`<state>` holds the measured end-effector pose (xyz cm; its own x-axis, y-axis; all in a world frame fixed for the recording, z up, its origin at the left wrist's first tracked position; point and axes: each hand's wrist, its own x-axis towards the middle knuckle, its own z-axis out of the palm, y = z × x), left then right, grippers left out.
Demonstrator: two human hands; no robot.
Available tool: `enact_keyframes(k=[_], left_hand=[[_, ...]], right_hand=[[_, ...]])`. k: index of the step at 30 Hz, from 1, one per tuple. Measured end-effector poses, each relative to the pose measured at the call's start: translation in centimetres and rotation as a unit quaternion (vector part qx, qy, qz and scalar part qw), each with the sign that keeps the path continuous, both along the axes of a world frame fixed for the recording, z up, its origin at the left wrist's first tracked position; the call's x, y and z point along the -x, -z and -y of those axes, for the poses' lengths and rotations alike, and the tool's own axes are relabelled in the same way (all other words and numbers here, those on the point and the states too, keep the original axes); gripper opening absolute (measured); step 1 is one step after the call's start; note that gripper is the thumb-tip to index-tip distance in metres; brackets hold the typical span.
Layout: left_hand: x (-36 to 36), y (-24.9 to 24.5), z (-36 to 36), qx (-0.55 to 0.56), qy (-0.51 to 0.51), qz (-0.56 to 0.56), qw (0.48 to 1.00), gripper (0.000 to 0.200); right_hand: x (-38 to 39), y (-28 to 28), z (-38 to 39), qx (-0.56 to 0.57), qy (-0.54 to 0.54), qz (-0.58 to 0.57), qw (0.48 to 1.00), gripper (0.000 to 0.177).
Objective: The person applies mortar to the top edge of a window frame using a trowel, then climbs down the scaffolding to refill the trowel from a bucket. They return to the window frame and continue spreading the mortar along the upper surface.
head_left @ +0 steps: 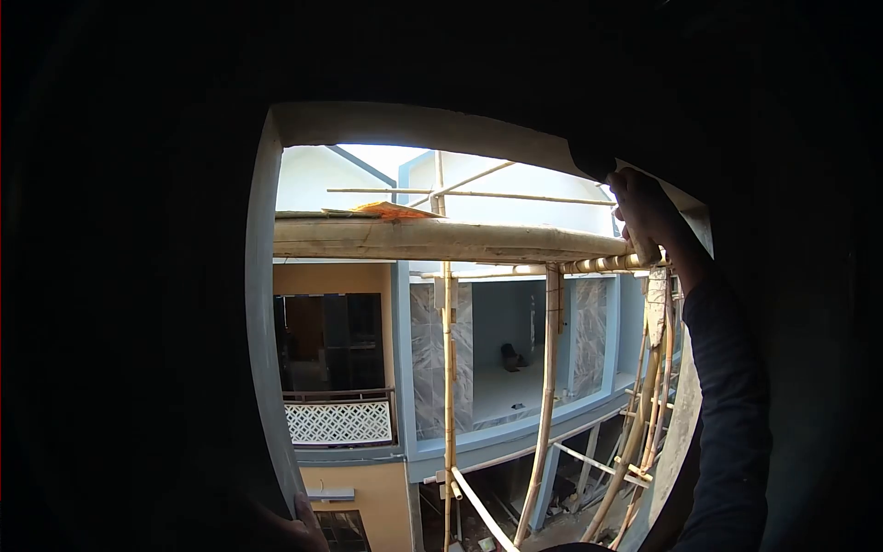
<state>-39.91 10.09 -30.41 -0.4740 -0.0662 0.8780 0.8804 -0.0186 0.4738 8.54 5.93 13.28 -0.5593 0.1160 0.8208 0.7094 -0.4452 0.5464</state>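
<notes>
Window frame (260, 304) upright | left hand (299, 529) at its foot, right hand (644, 216) at top corner, grips unclear | plank (432, 239) level outside, room dark

— Where are the hands?
— The right hand (647, 213) is raised to the top right corner of the window opening (260, 304), against the wall edge. Whether it grips anything is unclear. The left hand (302, 529) sits low at the opening's left side, mostly in shadow.
— And outside?
— A wooden plank (441, 239) runs level across, on upright bamboo poles (449, 368). Beyond stands a building whose balcony has a lattice railing (338, 421).
— The room itself?
— Dark all round.
</notes>
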Motion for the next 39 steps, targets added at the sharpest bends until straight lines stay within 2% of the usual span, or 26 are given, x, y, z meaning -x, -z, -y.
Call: enact_keyframes(k=[2, 3, 4, 6, 7, 10, 12, 13, 14, 15, 16, 18, 21, 22, 24, 25, 27, 28, 31, 32, 33, 34, 35, 37, 38, 39], left_hand=[[-0.1, 0.0, -0.2, -0.008, 0.004, 0.001, 1.000, 0.089], [0.0, 0.0, -0.1, -0.018, 0.006, 0.002, 1.000, 0.088], [0.0, 0.0, 0.1, -0.016, 0.005, -0.001, 1.000, 0.088], [-0.1, 0.1, 0.4, 0.014, -0.031, 0.009, 0.999, 0.090], [0.0, 0.2, 0.3, 0.014, -0.032, 0.006, 0.999, 0.090], [0.2, 0.7, 0.0, 0.021, -0.018, 0.018, 0.999, 0.091], [0.4, 1.0, -0.1, 0.064, -0.069, 0.018, 0.995, 0.092], [0.3, 1.0, 0.0, 0.069, -0.068, 0.019, 0.995, 0.092], [0.0, 0.5, 0.2, 0.043, -0.055, 0.019, 0.997, 0.092], [-0.2, 0.2, 0.3, 0.015, -0.043, 0.019, 0.999, 0.091], [-0.1, 0.1, 0.2, 0.012, -0.042, 0.021, 0.999, 0.091], [0.1, 0.1, 0.0, 0.007, -0.042, 0.013, 0.999, 0.090], [0.3, 0.3, -0.1, 0.009, -0.016, 0.009, 1.000, 0.091], [0.2, 0.2, 0.2, 0.009, -0.016, 0.008, 1.000, 0.091], [-0.3, -0.4, 1.0, 0.014, -0.004, 0.014, 1.000, 0.093], [-0.4, -0.5, 1.2, 0.013, -0.001, 0.007, 1.000, 0.093], [-0.6, -0.4, 1.2, 0.042, -0.034, 0.028, 0.998, 0.094], [-0.4, -0.2, 0.9, 0.040, -0.031, 0.020, 0.998, 0.094], [-0.3, 0.2, 0.5, 0.021, -0.044, -0.001, 0.999, 0.095], [-0.7, 0.2, 0.6, 0.073, -0.032, 0.048, 0.996, 0.091], [-0.9, 0.1, 0.7, 0.125, -0.020, 0.097, 0.987, 0.088], [-0.8, 0.3, 0.8, 0.126, -0.020, 0.095, 0.987, 0.088], [-0.3, 0.3, 0.6, 0.075, -0.035, 0.045, 0.996, 0.091], [-0.1, 0.3, 0.6, 0.024, -0.049, -0.006, 0.998, 0.096], [-0.1, 0.2, 0.5, 0.022, -0.050, -0.006, 0.998, 0.096], [-0.1, 0.1, 0.5, 0.019, -0.052, -0.005, 0.998, 0.095]], right_hand=[[3.0, 0.0, 0.7, 0.138, -0.179, -0.243, 0.943, 0.027], [9.3, 0.9, 4.5, 0.214, -0.301, -0.448, 0.814, 0.043], [5.4, -0.1, -0.3, 0.111, -0.254, -0.094, 0.956, 0.039], [10.3, -1.1, 0.5, 0.153, -0.176, -0.058, 0.971, 0.022], [11.6, -1.2, -0.1, 0.034, -0.088, 0.061, 0.994, 0.020], [14.7, -1.5, 0.3, 0.101, -0.140, -0.009, 0.985, 0.019], [13.1, -1.5, 1.8, 0.133, -0.090, 0.006, 0.987, 0.019], [10.3, -2.1, 0.2, 0.060, -0.035, 0.071, 0.995, 0.021], [8.4, -1.8, -0.6, 0.046, -0.101, 0.021, 0.994, 0.021], [7.2, -1.8, -0.4, 0.127, -0.111, -0.107, 0.980, 0.022], [5.0, -1.5, -0.6, 0.106, -0.114, -0.066, 0.986, 0.028], [2.5, -1.9, -0.3, 0.116, -0.165, -0.198, 0.959, 0.033], [1.7, -1.5, -0.6, 0.101, -0.234, -0.115, 0.960, 0.035], [8.6, 0.0, 3.3, 0.202, -0.305, -0.380, 0.850, 0.037], [9.9, -0.5, 1.1, 0.182, -0.226, -0.145, 0.946, 0.027], [11.4, -0.1, 0.8, 0.082, -0.117, 0.010, 0.990, 0.022], [15.3, 0.5, 1.5, 0.102, -0.184, -0.099, 0.973, 0.030], [15.5, 0.7, 1.4, 0.095, -0.219, -0.086, 0.967, 0.034], [12.8, 0.5, 1.3, 0.105, -0.203, -0.085, 0.970, 0.034], [10.9, 0.4, 1.4, 0.102, -0.186, -0.068, 0.975, 0.034], [9.9, 0.5, 1.9, 0.131, -0.190, -0.176, 0.957, 0.033], [6.6, 0.3, 1.1, 0.120, -0.144, -0.095, 0.978, 0.023], [6.5, 0.5, 2.5, 0.211, -0.226, -0.331, 0.892, 0.016], [0.7, 1.1, 1.0, 0.120, -0.104, -0.193, 0.968, 0.015], [-1.1, 1.2, 1.0, 0.144, -0.125, -0.250, 0.949, 0.028], [-5.2, 1.1, -0.7, 0.065, -0.037, -0.144, 0.987, 0.035]])
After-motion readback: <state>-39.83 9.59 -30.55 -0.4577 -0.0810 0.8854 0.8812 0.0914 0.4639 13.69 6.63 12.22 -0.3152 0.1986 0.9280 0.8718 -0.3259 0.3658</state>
